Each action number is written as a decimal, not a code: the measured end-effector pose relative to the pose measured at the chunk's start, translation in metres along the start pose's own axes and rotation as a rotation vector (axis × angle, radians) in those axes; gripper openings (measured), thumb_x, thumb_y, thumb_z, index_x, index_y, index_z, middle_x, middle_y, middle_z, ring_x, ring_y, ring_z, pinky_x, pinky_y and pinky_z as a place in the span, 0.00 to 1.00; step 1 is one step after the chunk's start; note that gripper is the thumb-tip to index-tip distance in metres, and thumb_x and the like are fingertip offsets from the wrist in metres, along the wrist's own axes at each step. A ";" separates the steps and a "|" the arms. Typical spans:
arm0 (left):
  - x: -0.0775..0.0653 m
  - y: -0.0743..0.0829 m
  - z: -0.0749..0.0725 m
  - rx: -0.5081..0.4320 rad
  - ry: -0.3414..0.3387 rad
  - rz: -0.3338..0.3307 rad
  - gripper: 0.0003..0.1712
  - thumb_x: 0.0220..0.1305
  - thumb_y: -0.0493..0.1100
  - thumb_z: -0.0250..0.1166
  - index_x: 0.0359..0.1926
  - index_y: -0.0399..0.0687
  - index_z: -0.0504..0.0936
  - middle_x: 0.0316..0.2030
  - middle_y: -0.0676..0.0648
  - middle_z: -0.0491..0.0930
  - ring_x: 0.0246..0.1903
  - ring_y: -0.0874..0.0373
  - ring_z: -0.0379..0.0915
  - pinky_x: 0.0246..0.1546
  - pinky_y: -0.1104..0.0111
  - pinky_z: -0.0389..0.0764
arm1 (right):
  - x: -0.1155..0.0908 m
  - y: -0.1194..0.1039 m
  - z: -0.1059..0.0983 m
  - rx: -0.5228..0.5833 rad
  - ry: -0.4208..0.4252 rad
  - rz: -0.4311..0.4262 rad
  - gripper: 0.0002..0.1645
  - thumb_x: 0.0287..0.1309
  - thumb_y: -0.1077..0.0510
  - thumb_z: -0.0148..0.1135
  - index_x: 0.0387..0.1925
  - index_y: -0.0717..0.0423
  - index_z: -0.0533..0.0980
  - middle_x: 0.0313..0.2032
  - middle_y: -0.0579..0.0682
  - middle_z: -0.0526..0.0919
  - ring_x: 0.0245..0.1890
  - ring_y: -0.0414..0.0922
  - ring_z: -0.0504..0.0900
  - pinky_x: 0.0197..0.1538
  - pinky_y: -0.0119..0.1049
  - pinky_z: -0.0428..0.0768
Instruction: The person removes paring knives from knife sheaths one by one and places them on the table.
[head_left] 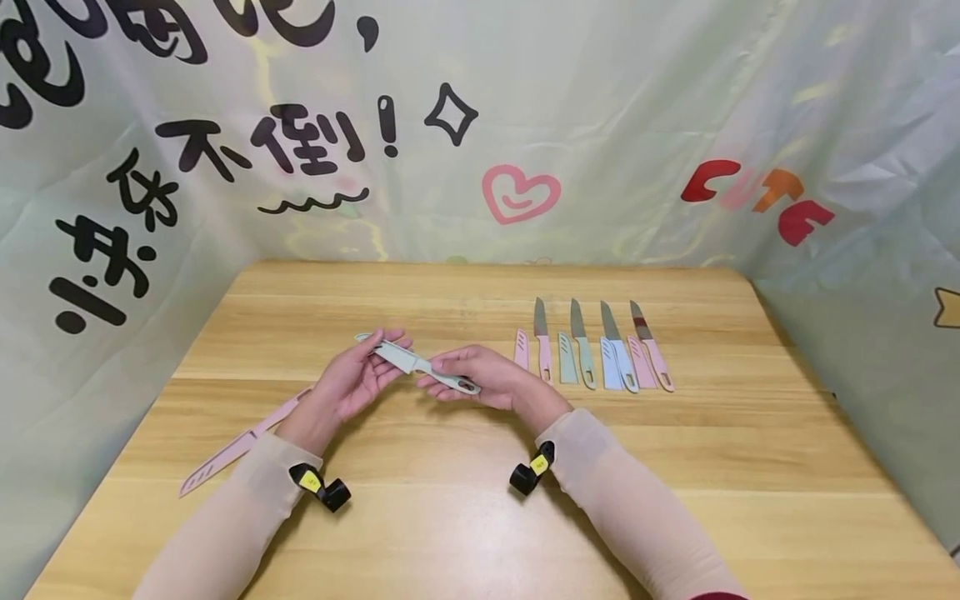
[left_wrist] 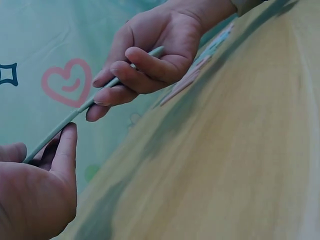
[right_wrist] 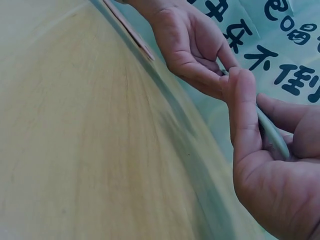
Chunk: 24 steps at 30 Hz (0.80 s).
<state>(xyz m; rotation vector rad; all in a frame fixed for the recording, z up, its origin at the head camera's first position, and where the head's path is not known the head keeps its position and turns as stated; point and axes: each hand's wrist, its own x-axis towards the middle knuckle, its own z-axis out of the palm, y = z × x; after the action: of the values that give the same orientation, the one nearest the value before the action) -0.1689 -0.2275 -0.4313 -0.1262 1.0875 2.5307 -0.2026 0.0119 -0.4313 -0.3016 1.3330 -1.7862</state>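
Note:
Over the middle of the table, both hands hold a pale green knife (head_left: 453, 383) with its blade inside a matching slotted sheath (head_left: 399, 357). My left hand (head_left: 358, 379) is turned palm up and pinches the sheath end, thumb on top and fingers beneath. On the handle side, my right hand (head_left: 491, 372) grips between thumb and fingers; the handle's end with its hole sticks out toward me. Seen edge-on in the left wrist view, the knife (left_wrist: 60, 126) slants up from the left hand (left_wrist: 42, 192) to the right hand (left_wrist: 150, 55).
Right of the hands lies a row of bare knives beside their sheaths: a pink knife (head_left: 544, 354), a green knife (head_left: 585, 358), a blue knife (head_left: 622, 358) and another pink knife (head_left: 657, 358). A sheathed pink knife (head_left: 225, 457) lies at left, partly under the left forearm. A printed curtain (head_left: 600, 108) surrounds the table.

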 end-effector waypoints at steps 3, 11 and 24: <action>0.000 -0.002 -0.004 -0.005 -0.003 -0.010 0.21 0.77 0.49 0.49 0.59 0.39 0.74 0.55 0.37 0.78 0.65 0.43 0.63 0.60 0.59 0.74 | 0.001 0.002 0.000 0.014 -0.007 0.016 0.20 0.71 0.62 0.51 0.59 0.72 0.70 0.47 0.65 0.82 0.42 0.50 0.85 0.46 0.35 0.85; -0.001 -0.003 -0.010 -0.029 0.003 -0.021 0.21 0.77 0.49 0.49 0.59 0.39 0.74 0.58 0.36 0.74 0.66 0.43 0.59 0.61 0.59 0.73 | 0.004 0.005 -0.003 0.047 -0.069 0.041 0.25 0.73 0.62 0.49 0.63 0.75 0.63 0.47 0.65 0.83 0.41 0.49 0.85 0.44 0.33 0.85; 0.001 -0.010 -0.018 -0.008 0.020 -0.027 0.22 0.77 0.50 0.48 0.61 0.41 0.72 0.66 0.34 0.63 0.67 0.42 0.58 0.62 0.59 0.73 | 0.006 0.008 -0.005 0.064 -0.056 0.052 0.23 0.73 0.62 0.49 0.62 0.73 0.66 0.48 0.66 0.82 0.41 0.49 0.85 0.43 0.33 0.85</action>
<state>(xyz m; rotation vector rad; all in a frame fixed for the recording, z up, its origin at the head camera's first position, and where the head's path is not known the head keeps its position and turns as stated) -0.1670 -0.2341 -0.4507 -0.1681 1.0767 2.5151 -0.2053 0.0108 -0.4425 -0.2777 1.2308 -1.7607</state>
